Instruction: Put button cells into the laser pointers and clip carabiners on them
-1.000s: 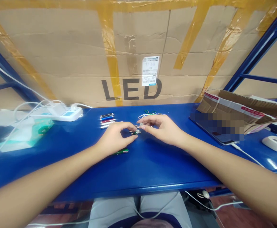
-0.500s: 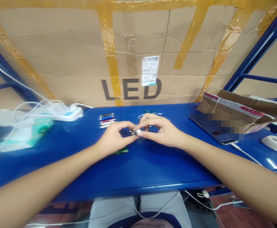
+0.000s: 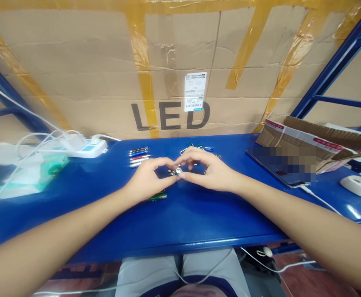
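Above the blue table (image 3: 192,222), the fingertips of my left hand (image 3: 149,175) and my right hand (image 3: 209,169) meet around a small round metal cap (image 3: 178,170), pale inside with a silvery rim. Both hands are closed in a pinch on it, thumbs below and forefingers above. Just under my left hand lies a green metal tube (image 3: 158,197), partly covered. Several slim metal tubes (image 3: 139,152) in silver, blue and red rest in a row behind that hand. Green and blue carabiner clips (image 3: 203,147) lie beyond my right hand, which partly hides them.
A power strip (image 3: 96,148) with white cables and a green-white packet (image 3: 44,173) occupy the left side. On the right are a phone (image 3: 260,163) plugged into a cable, an open cardboard box (image 3: 331,144) and a white mouse (image 3: 359,186). A big carton (image 3: 100,82) stands behind.
The small round cap has tilted between my fingertips, so its hollow face with the silvery rim shows more clearly. My hands have stayed in nearly the same place.
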### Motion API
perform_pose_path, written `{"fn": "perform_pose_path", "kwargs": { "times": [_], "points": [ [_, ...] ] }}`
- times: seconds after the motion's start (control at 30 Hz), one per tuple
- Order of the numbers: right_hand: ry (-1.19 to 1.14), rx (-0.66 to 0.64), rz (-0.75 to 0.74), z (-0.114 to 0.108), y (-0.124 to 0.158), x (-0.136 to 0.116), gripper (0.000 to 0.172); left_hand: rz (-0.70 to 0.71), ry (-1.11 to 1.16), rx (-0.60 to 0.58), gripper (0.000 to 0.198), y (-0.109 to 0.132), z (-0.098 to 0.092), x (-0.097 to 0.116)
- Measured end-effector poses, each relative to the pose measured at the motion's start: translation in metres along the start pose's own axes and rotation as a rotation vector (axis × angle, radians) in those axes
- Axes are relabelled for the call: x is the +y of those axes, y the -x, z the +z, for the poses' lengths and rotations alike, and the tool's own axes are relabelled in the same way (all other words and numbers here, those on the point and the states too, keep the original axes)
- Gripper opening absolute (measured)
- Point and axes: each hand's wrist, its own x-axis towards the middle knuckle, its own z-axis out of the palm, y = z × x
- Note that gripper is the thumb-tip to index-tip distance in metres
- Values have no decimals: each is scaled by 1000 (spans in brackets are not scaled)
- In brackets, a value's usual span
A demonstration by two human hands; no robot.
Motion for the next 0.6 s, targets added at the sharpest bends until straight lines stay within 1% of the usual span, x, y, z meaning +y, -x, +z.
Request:
{"fn": "perform_pose_path", "kwargs": {
  "times": [0.07, 0.13, 0.2, 0.27, 0.33, 0.47, 0.6],
  "points": [
    [68, 39, 19, -1, 0, 2, 17, -20, -3, 24, 12, 0, 0, -1],
    [158, 37, 41, -2, 0, 6, 12, -44, -16, 45, 11, -1, 0, -2],
    [266, -26, 57, -3, 0, 11, 13, -75, -29, 64, 12, -1, 0, -3],
    [372, -120, 81, -3, 1, 17, 16, -107, -37, 83, 14, -1, -1, -4],
    [437, -180, 117, -3, 2, 22, 17, -127, -40, 92, 15, -2, -1, -5],
    [422, -190, 146, 0, 1, 29, 17, -115, -40, 75, 15, -1, -1, -7],
    [385, -161, 139, 0, 1, 33, 17, -93, -58, 68, 14, -1, -2, -7]
  ]
}}
